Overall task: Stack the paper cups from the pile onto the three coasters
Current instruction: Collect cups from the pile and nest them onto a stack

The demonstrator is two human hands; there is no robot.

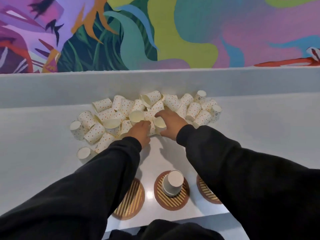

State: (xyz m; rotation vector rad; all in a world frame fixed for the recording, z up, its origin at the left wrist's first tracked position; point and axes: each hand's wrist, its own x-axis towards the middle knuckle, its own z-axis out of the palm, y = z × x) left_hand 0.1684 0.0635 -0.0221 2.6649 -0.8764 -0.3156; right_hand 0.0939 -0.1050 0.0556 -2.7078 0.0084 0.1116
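A pile of white paper cups with orange dots (121, 111) lies across the back of the white table. My left hand (140, 132) reaches into the pile's front edge, its fingers hidden among cups. My right hand (170, 124) curls round a cup lying on its side (159, 124). Three round brown coasters with gold stripes sit near the front edge: the left coaster (131, 201) is bare where visible, the middle coaster (171, 193) carries one upside-down cup (173, 182), and the right coaster (207, 191) is partly hidden under my right sleeve.
The white table (259, 135) meets a low grey ledge (173, 82) at the back, under a colourful mural wall. One cup (84, 153) stands apart at the pile's near left. My black sleeves cross the table's front.
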